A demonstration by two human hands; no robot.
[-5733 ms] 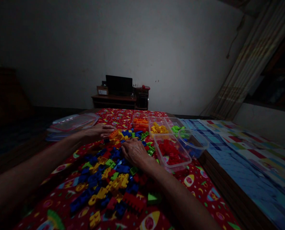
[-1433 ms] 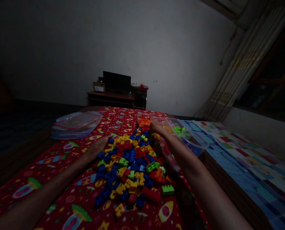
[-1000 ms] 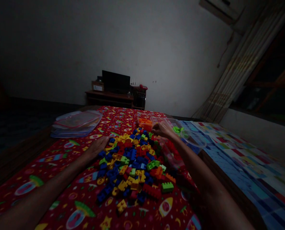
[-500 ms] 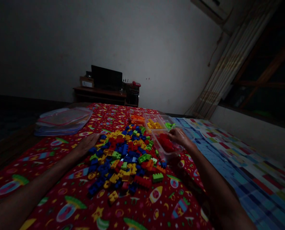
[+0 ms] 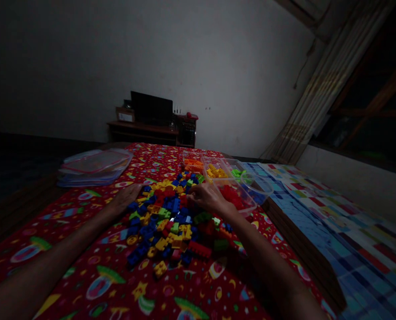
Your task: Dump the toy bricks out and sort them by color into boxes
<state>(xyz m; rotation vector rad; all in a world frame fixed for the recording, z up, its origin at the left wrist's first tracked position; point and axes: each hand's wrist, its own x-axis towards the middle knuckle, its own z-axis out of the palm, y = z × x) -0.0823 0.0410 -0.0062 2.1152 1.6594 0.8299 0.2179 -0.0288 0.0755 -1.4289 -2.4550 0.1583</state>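
A heap of toy building bricks (image 5: 171,222) in blue, yellow, red, green and orange lies on the red patterned cloth (image 5: 131,284). My left hand (image 5: 127,196) rests flat, fingers stretched out, against the heap's left side. Over the upper right of the heap is my right hand (image 5: 207,198), its fingers curled together and pointing down at the bricks; whatever is between the fingertips is hidden. Just beyond this hand, a clear plastic box (image 5: 251,208) contains red bricks (image 5: 233,195). Behind it, clear containers hold orange bricks (image 5: 193,166), yellow bricks (image 5: 216,172) and green bricks (image 5: 239,174).
A round clear tub (image 5: 266,189) with blue pieces stands at the right, by the table edge (image 5: 304,249). Stacked clear lids (image 5: 91,168) lie at the left. A bed with a checked cover (image 5: 351,213) adjoins on the right. Far back stands a monitor (image 5: 153,108).
My right hand has moved left from the box of red bricks to the heap. My left hand stays at the heap's left side. The view has shifted slightly.
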